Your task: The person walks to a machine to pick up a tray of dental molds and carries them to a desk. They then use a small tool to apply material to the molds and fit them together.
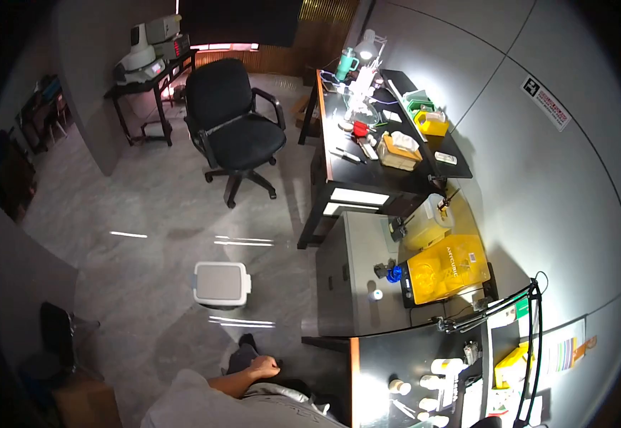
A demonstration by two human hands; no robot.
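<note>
My left hand [264, 367] rests low in the view over my lap, its fingers curled in with nothing visible in them. The bare forearm [230, 385] comes out of a light grey sleeve [182, 403]. A dark shoe [247, 342] shows just beyond the hand. My right hand is out of sight. To the right of my body stands a black worktable [378, 349] with several white bottles [447, 366] on it.
A lidded white-and-grey bin [221, 283] stands on the floor ahead. Farther off is a black office chair [232, 118]. Along the right wall are a grey cabinet [335, 267], a yellow-covered Anycubic machine [447, 269] and a cluttered black desk [346, 175]. A lamp arm [535, 342] reaches over the near table.
</note>
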